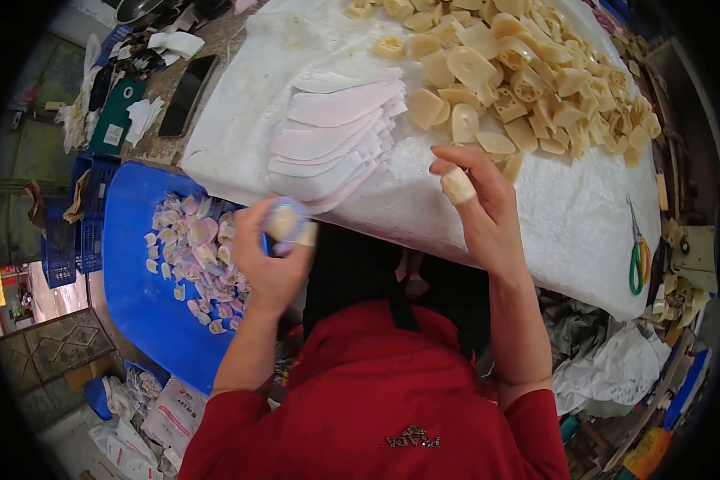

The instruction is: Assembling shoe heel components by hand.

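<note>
My left hand [266,268] grips a small beige moulded piece with a pale purple edge [284,218], blurred by motion, above the table's front edge. A cream wrap covers its thumb tip. My right hand [488,212] hovers over the white cloth with its fingers curved apart and nothing visible between them; its thumb tip [458,186] carries a similar cream wrap. Between and beyond the hands lies a fanned stack of curved pale pink and white strips [332,144]. Past my right hand spreads a heap of beige moulded pieces [528,76].
Left of the table stands a blue tub [128,264] with several pink-edged beige pieces [204,240] inside. Scissors with green and orange handles [638,256] lie at the cloth's right. A dark phone [188,96] rests at the back left. Crumpled white sheeting [616,368] lies below right.
</note>
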The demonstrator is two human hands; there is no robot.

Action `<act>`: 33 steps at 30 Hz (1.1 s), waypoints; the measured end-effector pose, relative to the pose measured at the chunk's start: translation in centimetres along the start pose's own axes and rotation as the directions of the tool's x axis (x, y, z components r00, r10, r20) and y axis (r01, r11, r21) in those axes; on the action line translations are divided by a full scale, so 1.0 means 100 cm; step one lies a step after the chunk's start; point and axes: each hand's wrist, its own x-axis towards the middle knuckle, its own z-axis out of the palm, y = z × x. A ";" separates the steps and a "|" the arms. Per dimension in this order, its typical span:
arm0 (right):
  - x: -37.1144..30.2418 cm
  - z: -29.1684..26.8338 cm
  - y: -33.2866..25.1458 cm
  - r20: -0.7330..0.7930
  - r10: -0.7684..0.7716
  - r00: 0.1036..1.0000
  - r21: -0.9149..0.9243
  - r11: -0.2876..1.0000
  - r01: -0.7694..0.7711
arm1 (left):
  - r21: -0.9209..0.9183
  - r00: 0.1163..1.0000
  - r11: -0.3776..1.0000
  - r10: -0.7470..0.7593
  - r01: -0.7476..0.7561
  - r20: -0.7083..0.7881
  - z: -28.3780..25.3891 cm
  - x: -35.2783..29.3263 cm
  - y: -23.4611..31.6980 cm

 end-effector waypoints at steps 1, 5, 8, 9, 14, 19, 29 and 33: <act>0.007 0.004 0.002 -0.018 -0.016 1.000 -0.062 0.998 0.015 | 0.154 0.999 0.987 -0.045 0.047 -0.016 -0.016 -0.002 -0.019; 0.031 0.018 -0.004 -0.025 -0.186 0.982 -0.334 0.928 0.167 | 0.549 0.975 0.811 -0.110 0.200 -0.194 -0.079 -0.012 -0.086; 0.048 0.027 -0.005 0.031 -0.292 0.956 -0.408 0.869 0.278 | 0.605 0.948 0.760 -0.049 0.240 -0.315 -0.085 -0.004 -0.092; 0.053 0.030 -0.006 0.041 -0.286 0.957 -0.430 0.860 0.275 | 0.506 0.933 0.833 -0.034 0.224 -0.357 -0.082 0.004 -0.088; 0.074 0.045 -0.006 0.034 -0.324 0.945 -0.544 0.788 0.289 | 0.028 0.996 0.998 0.061 -0.059 -0.061 -0.023 0.047 -0.022; 0.078 0.050 0.005 0.088 -0.355 0.931 -0.718 0.626 0.306 | 0.109 0.962 0.963 0.232 -0.248 0.142 0.021 0.062 0.017; 0.018 0.000 -0.001 -0.118 -0.400 0.909 -0.521 0.804 0.286 | -0.052 0.938 0.963 0.268 -0.263 0.221 0.020 0.057 0.056; -0.012 -0.005 -0.016 0.114 -0.312 0.943 -0.473 0.818 0.327 | -0.570 0.779 0.701 0.033 0.429 0.626 0.049 0.032 0.073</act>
